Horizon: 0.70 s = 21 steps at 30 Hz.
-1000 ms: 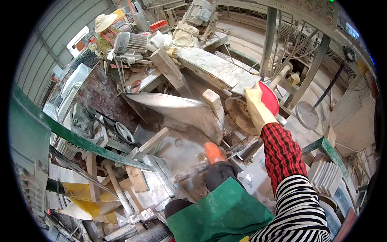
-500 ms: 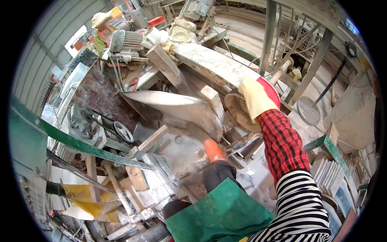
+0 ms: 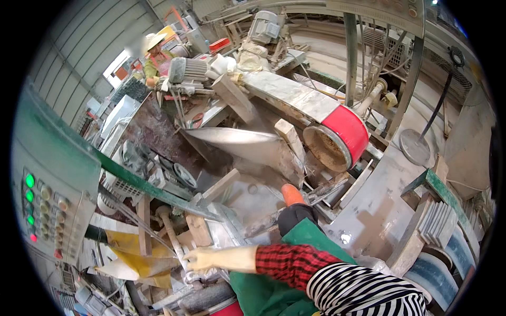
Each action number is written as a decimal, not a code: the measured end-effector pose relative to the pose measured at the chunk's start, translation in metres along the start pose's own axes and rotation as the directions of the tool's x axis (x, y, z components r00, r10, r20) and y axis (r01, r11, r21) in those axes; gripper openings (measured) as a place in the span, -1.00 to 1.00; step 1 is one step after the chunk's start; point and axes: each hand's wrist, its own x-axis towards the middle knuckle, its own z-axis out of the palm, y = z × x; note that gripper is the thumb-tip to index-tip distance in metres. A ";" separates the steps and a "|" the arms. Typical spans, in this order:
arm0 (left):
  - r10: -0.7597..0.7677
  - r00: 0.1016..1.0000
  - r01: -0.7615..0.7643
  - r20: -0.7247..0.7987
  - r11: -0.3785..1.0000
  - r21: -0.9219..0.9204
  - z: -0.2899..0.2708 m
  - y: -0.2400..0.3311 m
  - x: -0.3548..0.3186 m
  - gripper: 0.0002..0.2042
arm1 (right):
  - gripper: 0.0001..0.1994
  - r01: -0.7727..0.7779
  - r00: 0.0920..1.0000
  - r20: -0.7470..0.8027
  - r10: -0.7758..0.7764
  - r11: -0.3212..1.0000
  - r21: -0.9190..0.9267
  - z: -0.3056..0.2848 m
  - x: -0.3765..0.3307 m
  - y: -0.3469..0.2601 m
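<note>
Your gloved hand (image 3: 203, 259), on the arm in the red-checked sleeve that crosses low in front of your green apron (image 3: 274, 287), reaches down to the left with fingers curled toward a grey lever or pipe fitting (image 3: 197, 276) at the machine's lower edge; whether it is actually gripped I cannot tell, nor for certain which of your hands this is. Your other hand is out of view. The red-banded grinding wheel (image 3: 337, 138) sits well apart up right, over the wet stone slab (image 3: 247, 145), and the control panel (image 3: 45, 208) with green lamps stands at your left.
</note>
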 end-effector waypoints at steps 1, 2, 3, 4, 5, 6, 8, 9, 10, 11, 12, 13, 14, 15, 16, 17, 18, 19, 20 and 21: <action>0.123 0.992 -0.118 0.023 0.982 -0.146 0.000 0.078 0.023 -0.42 | -0.38 0.064 0.998 -0.020 -0.066 0.992 -0.112 0.027 0.004 0.003; 0.250 0.967 -0.253 0.054 0.966 0.057 -0.003 0.112 0.035 -0.41 | -0.30 0.180 0.979 -0.036 -0.199 0.938 -0.298 0.046 0.006 0.001; 0.258 0.965 -0.260 -0.032 0.963 -0.075 0.016 0.091 0.040 -0.25 | -0.32 0.172 0.984 0.088 -0.156 0.959 -0.226 0.059 -0.001 -0.031; 0.454 0.883 -0.441 0.115 0.889 -0.123 0.006 0.139 0.055 -0.26 | -0.34 0.127 0.976 0.198 -0.093 0.978 -0.168 0.064 -0.009 -0.056; 0.483 0.874 -0.468 0.044 0.864 -0.183 0.016 0.133 0.053 -0.22 | -0.37 0.058 0.989 0.140 -0.054 0.998 -0.024 0.065 -0.015 -0.073; 0.508 0.861 -0.499 -0.028 0.833 -0.239 0.028 0.128 0.053 -0.19 | -0.31 0.040 0.997 0.070 -0.039 0.999 -0.006 0.054 -0.019 -0.085; 0.480 0.873 -0.427 0.092 0.840 -0.335 0.028 0.166 0.060 -0.12 | -0.26 0.159 0.961 -0.231 -0.153 0.987 0.007 0.010 -0.009 -0.048; 0.533 0.838 -0.454 0.119 0.800 -0.392 0.040 0.171 0.062 -0.08 | -0.25 0.164 0.897 -0.405 -0.178 0.984 -0.070 -0.021 -0.001 -0.007; 0.558 0.812 -0.500 0.173 0.817 -0.288 0.034 0.159 0.064 -0.13 | -0.25 0.184 0.864 -0.475 -0.169 0.983 -0.014 -0.044 -0.015 -0.019; 0.472 0.845 -0.428 0.250 0.878 -0.214 0.030 0.141 0.064 -0.14 | -0.26 0.211 0.821 -0.549 -0.158 0.977 0.033 -0.073 -0.034 -0.037; 0.403 0.858 -0.369 0.320 0.915 -0.163 0.030 0.126 0.061 -0.14 | -0.27 0.326 0.801 -0.588 -0.111 0.905 0.272 -0.118 -0.045 -0.023; 0.392 0.894 -0.372 0.219 0.920 -0.127 0.034 0.105 0.058 -0.38 | -0.36 0.439 0.582 -0.782 -0.223 0.896 0.071 -0.168 -0.054 0.002; 0.376 0.873 -0.395 0.311 0.919 0.000 0.025 0.086 0.064 -0.42 | -0.44 0.484 0.317 -0.889 -0.330 0.863 -0.147 -0.215 -0.068 0.020; 0.310 0.911 -0.304 0.272 0.950 -0.065 0.019 0.043 0.057 -0.43 | -0.42 0.229 0.331 -0.908 -0.257 0.955 -0.187 -0.256 -0.107 0.012; 0.339 0.907 -0.363 0.250 0.930 0.055 0.014 0.010 0.046 -0.48 | -0.38 -0.023 0.171 -0.929 -0.329 0.941 -0.338 -0.302 -0.146 0.016; 0.294 0.924 -0.335 0.245 0.931 0.147 0.009 -0.016 0.037 -0.44 | -0.33 -0.304 0.009 -0.919 -0.395 0.874 -0.379 -0.346 -0.184 0.020; 0.231 0.946 -0.291 0.228 0.915 0.280 0.001 -0.040 0.025 -0.39 | -0.24 -0.098 -0.027 -0.972 -0.235 0.968 -0.232 -0.364 -0.210 0.003; 0.202 0.956 -0.274 0.215 0.876 0.397 0.001 -0.061 0.012 -0.34 | -0.16 -0.173 -0.122 -0.962 -0.245 0.959 -0.222 -0.404 -0.242 0.021; 0.213 0.956 -0.288 0.203 0.816 0.502 0.004 -0.081 0.000 -0.29 | -0.08 -0.244 -0.211 -0.944 -0.253 0.949 -0.200 -0.444 -0.272 0.040; 0.254 0.945 -0.328 0.209 0.703 0.631 0.008 -0.102 -0.016 -0.24 | -0.29 -0.297 -0.298 -0.934 -0.197 0.949 -0.105 -0.455 -0.284 0.035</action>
